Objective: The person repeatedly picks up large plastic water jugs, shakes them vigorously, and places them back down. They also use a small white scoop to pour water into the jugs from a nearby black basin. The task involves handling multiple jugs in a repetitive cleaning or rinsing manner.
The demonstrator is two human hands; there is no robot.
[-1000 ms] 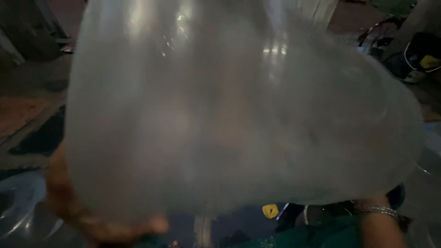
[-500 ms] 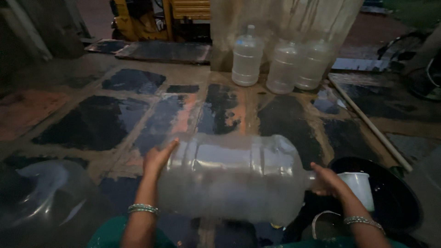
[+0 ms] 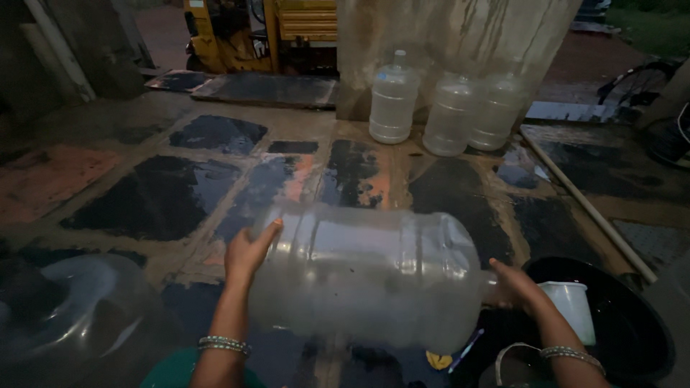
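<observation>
Item: large clear water jug [image 3: 370, 276], held sideways in the air over the wet stone floor [image 3: 180, 194], neck to the right, near the black tub [image 3: 632, 323].

Risk: wet plastic may slide out of the open-palmed hold and drop onto the white mug [image 3: 571, 309] or the floor.

Left hand [image 3: 248, 251]: fingers spread, flat against the jug's base, wrist bangled.

Right hand [image 3: 514, 284]: cupped over the neck end, closed on it.

Far: three upright jugs [image 3: 449, 108].
</observation>
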